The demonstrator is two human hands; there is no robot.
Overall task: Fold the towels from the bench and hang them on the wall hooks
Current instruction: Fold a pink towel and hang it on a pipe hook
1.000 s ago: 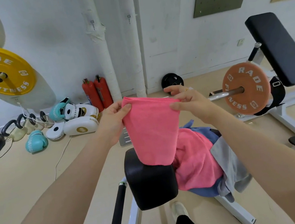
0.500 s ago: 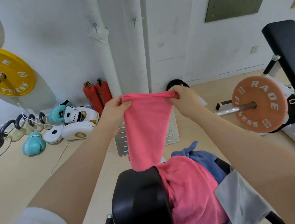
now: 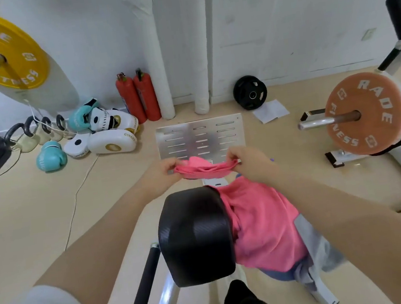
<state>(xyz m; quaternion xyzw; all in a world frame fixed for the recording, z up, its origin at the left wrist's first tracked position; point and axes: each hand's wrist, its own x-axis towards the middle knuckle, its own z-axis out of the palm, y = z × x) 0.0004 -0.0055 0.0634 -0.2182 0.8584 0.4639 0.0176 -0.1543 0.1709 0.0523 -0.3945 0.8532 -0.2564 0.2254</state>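
Both hands hold a folded pink cloth towel [image 3: 205, 168] stretched flat between them above the black padded bench surface [image 3: 196, 235]: the left hand [image 3: 162, 174] pinches its left end, the right hand [image 3: 250, 163] its right. A second pink towel [image 3: 263, 223] lies heaped on the surface over a grey towel [image 3: 315, 246].

Bench with towels

A pink towel [image 3: 261, 223] lies on the black bench pad [image 3: 195, 232], over a grey towel [image 3: 315, 244] and a blue one [image 3: 278, 273].
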